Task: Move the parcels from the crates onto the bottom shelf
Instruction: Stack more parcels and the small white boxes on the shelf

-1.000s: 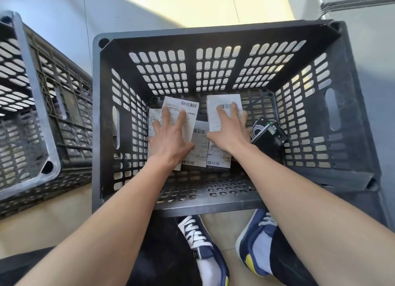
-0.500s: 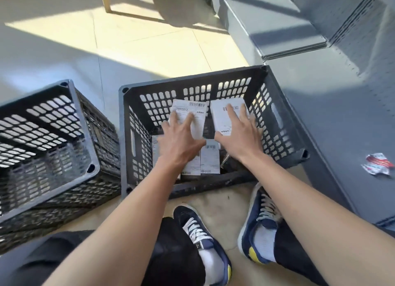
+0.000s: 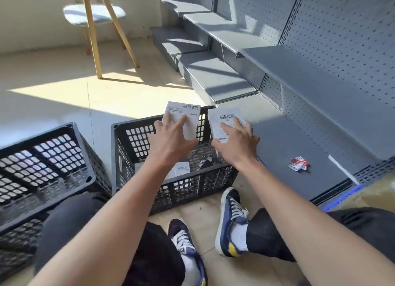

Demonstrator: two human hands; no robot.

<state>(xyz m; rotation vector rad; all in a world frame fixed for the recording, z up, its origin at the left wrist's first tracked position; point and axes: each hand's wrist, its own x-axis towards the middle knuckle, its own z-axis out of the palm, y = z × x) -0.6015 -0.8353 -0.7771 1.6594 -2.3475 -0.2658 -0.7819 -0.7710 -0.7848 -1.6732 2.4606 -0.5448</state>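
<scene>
Sunlit floor is lying behind the crate (image 3: 171,179). I am gripping one labelled parcel (image 3: 181,119) with my left hand (image 3: 171,142) above it and another (image 3: 224,123) with my right hand (image 3: 237,144), nearing the bottom shelf (image 3: 288,144). Either flat parcel could slip free, being held by fingertips only.

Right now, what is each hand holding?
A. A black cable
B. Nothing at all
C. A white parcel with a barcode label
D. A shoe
C: the left hand grips one white parcel and the right hand grips another white parcel, both lifted above the black crate, and each shows a printed barcode.
</scene>
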